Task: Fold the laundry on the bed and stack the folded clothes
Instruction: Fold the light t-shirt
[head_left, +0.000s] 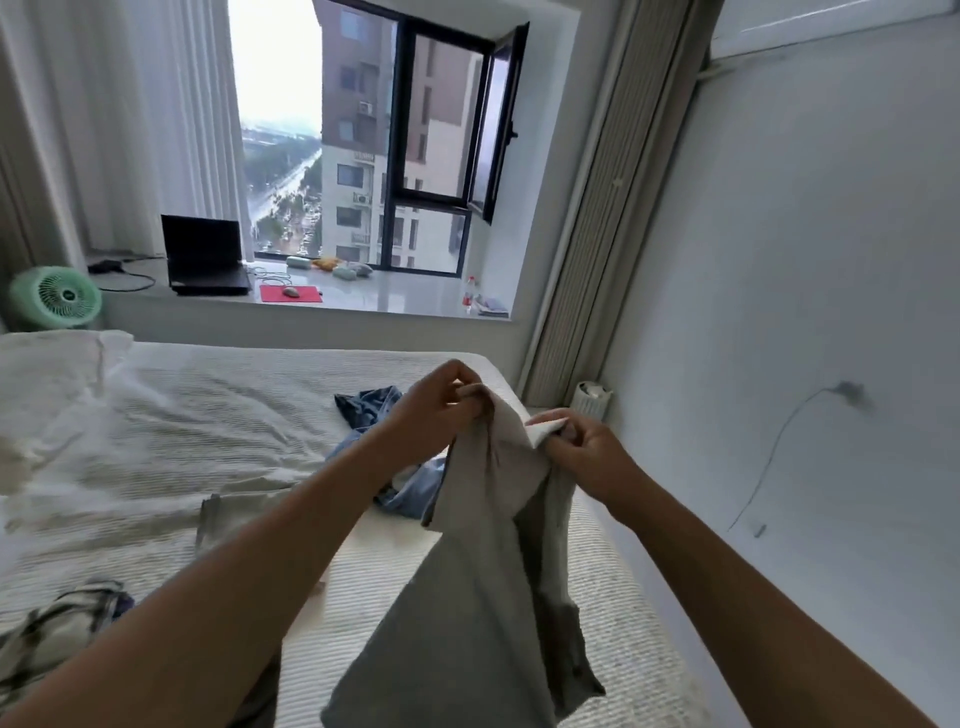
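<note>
While the fingers (470, 396) of the left hand (441, 410) pinch one part of the top edge of the grey garment (483, 582), the right hand (587, 452) pinches the same edge close beside it, at a folded-over hem. Both hands are closed on the cloth and hold it up in the air above the bed (156, 441), so it hangs down freely toward the camera.

I judge the cloth to be light, soft and limp: it falls in loose folds and keeps no shape of its own. It will not slip easily, but it will sag wherever nothing holds it. Good places to take it are probably the two ends of the top edge, well apart, so it spreads flat.

Beyond the hands, a blue denim garment (374, 410) lies crumpled on the bed, and a checked one (57, 623) lies at the near left.
</note>
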